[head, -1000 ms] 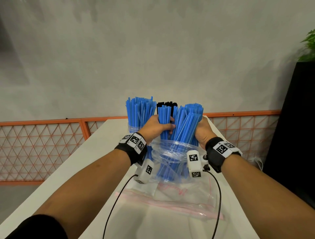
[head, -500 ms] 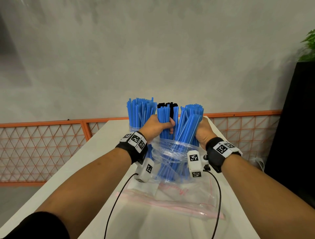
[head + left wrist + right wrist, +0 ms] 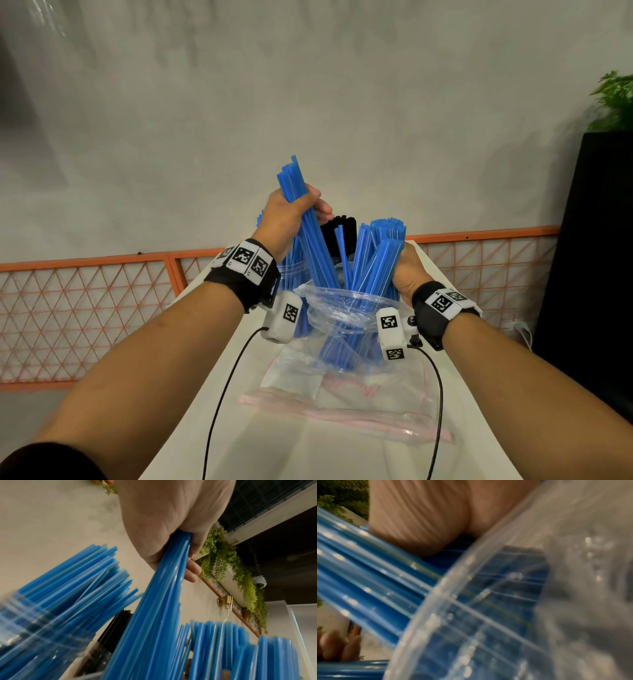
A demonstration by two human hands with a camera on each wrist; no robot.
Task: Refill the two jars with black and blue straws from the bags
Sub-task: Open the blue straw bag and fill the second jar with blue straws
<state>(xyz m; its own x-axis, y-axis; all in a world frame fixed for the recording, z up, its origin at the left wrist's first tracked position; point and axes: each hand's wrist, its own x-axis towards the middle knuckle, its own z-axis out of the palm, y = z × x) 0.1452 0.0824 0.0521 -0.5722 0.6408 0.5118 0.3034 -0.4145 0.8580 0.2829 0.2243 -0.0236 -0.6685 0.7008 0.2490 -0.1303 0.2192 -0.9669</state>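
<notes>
My left hand (image 3: 295, 213) is raised above the jars and grips a bundle of blue straws (image 3: 317, 253), whose lower ends still reach into the clear bag (image 3: 339, 310). In the left wrist view the left hand (image 3: 171, 515) grips the same bundle (image 3: 154, 615). My right hand (image 3: 407, 271) grips the rest of the blue straws (image 3: 376, 246) standing in the bag; in the right wrist view its palm (image 3: 419, 513) lies on these straws (image 3: 368, 574). The jar of black straws (image 3: 339, 236) stands behind. The jar of blue straws (image 3: 51, 601) is at the left, mostly hidden in the head view.
An empty zip bag (image 3: 346, 401) lies flat on the white table (image 3: 301, 445) in front of me. The table is narrow, with an orange mesh fence (image 3: 85, 308) beyond both sides. A black cabinet (image 3: 596, 274) stands at the right.
My left hand has risen well above the bag, pulling a bundle of blue straws up with it. The right hand stays on the straws left in the bag.
</notes>
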